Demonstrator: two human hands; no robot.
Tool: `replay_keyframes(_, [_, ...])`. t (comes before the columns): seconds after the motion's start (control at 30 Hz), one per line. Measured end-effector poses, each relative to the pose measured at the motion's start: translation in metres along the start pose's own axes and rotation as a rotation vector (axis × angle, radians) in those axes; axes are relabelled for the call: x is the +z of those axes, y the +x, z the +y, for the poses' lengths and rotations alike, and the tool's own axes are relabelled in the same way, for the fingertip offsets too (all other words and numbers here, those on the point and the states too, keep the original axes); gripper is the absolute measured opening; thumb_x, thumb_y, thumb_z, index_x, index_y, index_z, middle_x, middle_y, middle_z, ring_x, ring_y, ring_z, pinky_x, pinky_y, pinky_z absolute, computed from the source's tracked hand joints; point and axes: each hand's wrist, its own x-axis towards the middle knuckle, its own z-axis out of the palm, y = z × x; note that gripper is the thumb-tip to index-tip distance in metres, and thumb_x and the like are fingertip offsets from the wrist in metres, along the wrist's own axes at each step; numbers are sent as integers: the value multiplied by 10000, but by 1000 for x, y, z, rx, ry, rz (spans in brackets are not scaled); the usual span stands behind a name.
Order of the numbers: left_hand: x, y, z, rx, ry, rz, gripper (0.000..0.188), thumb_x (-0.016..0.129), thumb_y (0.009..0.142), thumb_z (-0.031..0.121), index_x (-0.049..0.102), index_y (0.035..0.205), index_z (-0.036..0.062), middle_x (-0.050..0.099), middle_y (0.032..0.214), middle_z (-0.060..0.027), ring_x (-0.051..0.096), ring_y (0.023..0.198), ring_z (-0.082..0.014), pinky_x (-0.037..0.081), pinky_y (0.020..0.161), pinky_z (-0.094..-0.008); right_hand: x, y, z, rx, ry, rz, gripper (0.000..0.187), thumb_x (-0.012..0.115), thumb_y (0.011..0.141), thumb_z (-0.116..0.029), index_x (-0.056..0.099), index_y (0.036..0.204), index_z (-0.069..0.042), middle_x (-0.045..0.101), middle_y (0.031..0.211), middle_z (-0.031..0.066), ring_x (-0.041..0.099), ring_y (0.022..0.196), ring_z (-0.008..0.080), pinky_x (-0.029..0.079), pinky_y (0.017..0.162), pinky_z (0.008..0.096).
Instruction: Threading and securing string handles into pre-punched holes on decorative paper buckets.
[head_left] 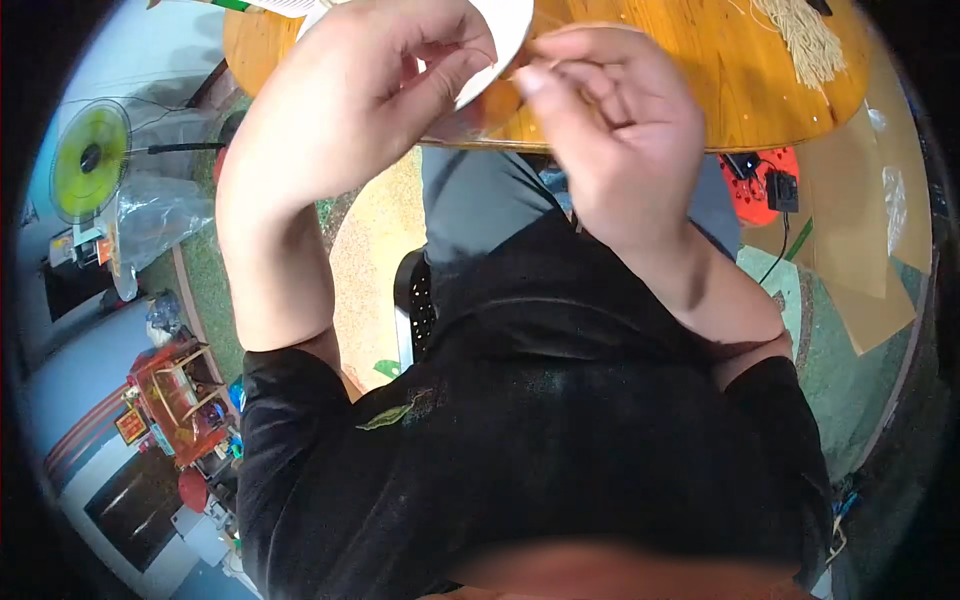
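My left hand (400, 75) is over the near edge of the wooden table, its thumb and forefinger pinched together. A thin, thread-like line shows at those fingertips, but I cannot make out what it is. Close by on the right, my right hand (625, 110) has its thumb and forefinger brought together, the other fingers curled in; motion blurs its tips, and anything between them is too small to name. Behind and between the hands is a white, round-edged thing like a plate (510, 25), partly covered by my left hand. Below it is a blurred, see-through brownish patch.
The wooden table (725, 95) carries a bundle of beige strings (808, 45) at its far right. A red stool (768, 195) with a black adapter is right of my legs, beside cardboard sheets (850, 220). A green fan (90, 160) and a red shelf (180, 400) are on the left.
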Motion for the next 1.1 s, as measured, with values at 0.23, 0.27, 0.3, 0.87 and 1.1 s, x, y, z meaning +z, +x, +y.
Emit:
replay_keyframes(0.23, [17, -7, -16, 264, 44, 151, 85, 657, 889, -49, 625, 962, -20, 639, 902, -114, 643, 833, -257, 512, 765, -344, -21, 25, -10, 306, 692, 260, 94, 652, 969, 38, 609, 1050, 19, 698, 1053, 152, 707, 1042, 252, 559, 1004, 345])
replay_keyframes(0.27, [17, -8, -18, 268, 46, 156, 85, 657, 889, -49, 625, 962, -20, 639, 902, -114, 643, 833, -257, 512, 765, -344, -25, 28, -13, 482, 843, 259, 57, 675, 953, 20, 626, 966, -7, 704, 1008, 121, 705, 1009, 225, 565, 969, 320])
replay_keyframes(0.3, [18, -10, -21, 257, 47, 174, 90, 653, 887, -50, 623, 965, -17, 631, 895, -114, 640, 828, -264, 513, 759, -349, -29, 30, -13, 596, 847, 285, 49, 616, 987, 43, 591, 995, 2, 677, 1067, 153, 675, 1104, 277, 531, 1078, 388])
replay_keyframes(0.87, [25, -16, -17, 320, 130, 458, 136, 681, 851, 4, 608, 965, 23, 664, 1036, -136, 653, 875, -384, 535, 744, -435, 2, 93, -83, 607, 26, -294, 53, 650, 932, 55, 614, 971, 45, 696, 897, 96, 643, 732, 97, 518, 652, 209])
replay_keyframes(1.1, [31, -20, -22, 64, -343, 299, 38, 617, 1001, 56, 593, 992, 27, 648, 751, -87, 655, 680, -182, 511, 618, -311, 0, 83, -71, 645, 126, -288, 68, 674, 950, 30, 609, 968, 37, 681, 861, 65, 640, 723, 89, 509, 629, 202])
